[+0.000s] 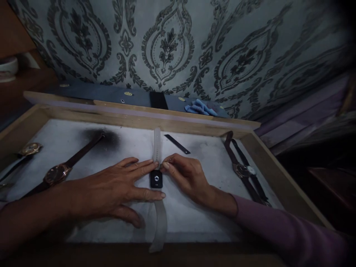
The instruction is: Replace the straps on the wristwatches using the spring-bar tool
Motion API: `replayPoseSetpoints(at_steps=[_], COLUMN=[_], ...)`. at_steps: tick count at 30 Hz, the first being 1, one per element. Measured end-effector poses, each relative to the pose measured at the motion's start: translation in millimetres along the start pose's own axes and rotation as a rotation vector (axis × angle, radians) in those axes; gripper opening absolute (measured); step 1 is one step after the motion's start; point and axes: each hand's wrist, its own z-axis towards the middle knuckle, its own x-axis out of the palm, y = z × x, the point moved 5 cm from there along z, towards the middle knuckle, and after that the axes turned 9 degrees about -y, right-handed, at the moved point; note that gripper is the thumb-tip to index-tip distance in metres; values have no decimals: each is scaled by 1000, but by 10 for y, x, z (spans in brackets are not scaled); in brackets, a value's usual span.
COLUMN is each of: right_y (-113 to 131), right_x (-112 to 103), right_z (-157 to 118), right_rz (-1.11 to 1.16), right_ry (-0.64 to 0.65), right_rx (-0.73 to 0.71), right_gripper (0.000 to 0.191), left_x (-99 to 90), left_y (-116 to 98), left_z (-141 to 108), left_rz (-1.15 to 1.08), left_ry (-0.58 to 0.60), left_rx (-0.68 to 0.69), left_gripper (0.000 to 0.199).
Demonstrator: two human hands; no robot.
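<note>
A smartwatch lies face down in the middle of the white-bottomed wooden tray, its dark back and round sensor showing. Its pale grey strap runs out in two parts: the holed upper part and the lower part, which reaches over the tray's front edge. My left hand is spread flat, with fingertips pressing the strap above and below the case. At the joint of case and upper strap, my right hand pinches with thumb and forefinger. Whatever is between those fingertips is too small to make out.
A thin dark strip lies beyond my right hand. Wristwatches lie at both sides: a brown-strapped one and a gold one left, two more right. Behind the raised tray rim rests a blue cloth.
</note>
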Motion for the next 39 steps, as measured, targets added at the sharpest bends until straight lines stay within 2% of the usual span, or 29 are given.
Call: replayPoseSetpoints(at_steps=[3,11,23,31,36,39], right_y=[-5,-12,-4,42,89,68], right_x=[-9,18,22,25,29,38], right_z=[-13,-5,2,10,19,11], right_rz=[-11,-14,3,-9,-52,-42], right_ry=[-40,-13,-10,-12,-7,-3], right_rx=[-2,-2,11,-28,-104,-72], right_gripper=[16,14,17,15,15,13], left_x=[11,0,34,27,43,37], left_y=[5,2,4,-3,-2,3], left_z=[0,16,10,10,28,30], left_rz=[-8,-38,-1,-5,12,14], left_ry=[4,-25,10,8,32,16], left_rx=[6,4,1,-2,-7,-7], left_gripper=[67,67,70,69,70,71])
